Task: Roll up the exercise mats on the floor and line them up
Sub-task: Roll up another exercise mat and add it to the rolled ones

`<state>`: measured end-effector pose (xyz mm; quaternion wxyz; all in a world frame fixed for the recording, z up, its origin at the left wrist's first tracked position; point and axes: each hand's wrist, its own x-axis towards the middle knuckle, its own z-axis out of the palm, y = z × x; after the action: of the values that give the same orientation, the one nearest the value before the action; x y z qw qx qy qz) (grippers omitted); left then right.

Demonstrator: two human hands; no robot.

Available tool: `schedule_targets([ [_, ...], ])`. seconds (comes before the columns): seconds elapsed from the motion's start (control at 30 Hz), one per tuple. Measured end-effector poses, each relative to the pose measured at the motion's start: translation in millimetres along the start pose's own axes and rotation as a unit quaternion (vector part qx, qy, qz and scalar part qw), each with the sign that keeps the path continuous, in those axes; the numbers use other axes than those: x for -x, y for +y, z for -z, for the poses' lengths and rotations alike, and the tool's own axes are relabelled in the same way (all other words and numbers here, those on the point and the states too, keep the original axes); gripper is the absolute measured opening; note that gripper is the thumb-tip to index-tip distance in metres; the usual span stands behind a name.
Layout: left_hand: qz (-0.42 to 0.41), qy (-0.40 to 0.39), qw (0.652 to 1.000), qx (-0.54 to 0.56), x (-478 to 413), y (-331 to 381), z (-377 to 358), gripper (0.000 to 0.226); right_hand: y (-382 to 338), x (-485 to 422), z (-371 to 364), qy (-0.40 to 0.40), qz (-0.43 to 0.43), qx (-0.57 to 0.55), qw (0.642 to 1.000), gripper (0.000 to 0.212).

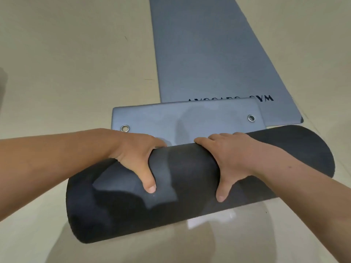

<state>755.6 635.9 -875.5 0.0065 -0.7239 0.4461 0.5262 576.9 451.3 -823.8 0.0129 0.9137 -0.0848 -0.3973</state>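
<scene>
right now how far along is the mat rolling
Done: most of the near mat is wound into a thick dark roll. In hand: the left hand and right hand grip that roll; only its short flat end with two eyelets remains to wind. Left: the second grey mat beyond lies flat, so it needs rolling, and nothing is lined up yet.

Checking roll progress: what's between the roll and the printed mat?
Head view: the unrolled flap of the roll, with an eyelet near each corner, lies there, its far edge overlapping the printed mat.
</scene>
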Motion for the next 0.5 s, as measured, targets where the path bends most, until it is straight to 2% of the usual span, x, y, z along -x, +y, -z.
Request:
schedule_targets([
  [0.1,0.001,-0.012,1.000,0.029,-17,4,11,0.097,-9,12,-14,-0.006,-0.040,0.016,0.999,0.159],
  [0.23,0.024,0.107,0.994,0.011,-18,3,38,0.129,-36,12,-30,0.038,-0.095,0.049,0.993,0.175],
  [0.27,0.039,0.143,0.989,-0.023,-12,6,40,0.129,-39,8,-31,0.042,-0.100,0.055,0.993,0.176],
  [0.33,0.064,0.216,0.968,-0.112,4,14,37,0.115,-35,-2,-27,0.049,-0.091,0.060,0.993,0.176],
  [0.4,0.043,0.267,0.943,-0.195,20,27,23,0.099,-19,-10,-13,0.048,-0.070,0.042,0.995,0.174],
  [0.47,0.027,0.261,0.929,-0.261,30,36,-1,0.102,2,-17,4,0.039,-0.051,-0.012,0.998,0.168],
  [0.5,0.042,0.234,0.925,-0.296,31,39,-14,0.114,11,-19,12,0.034,-0.045,-0.048,0.997,0.165],
])
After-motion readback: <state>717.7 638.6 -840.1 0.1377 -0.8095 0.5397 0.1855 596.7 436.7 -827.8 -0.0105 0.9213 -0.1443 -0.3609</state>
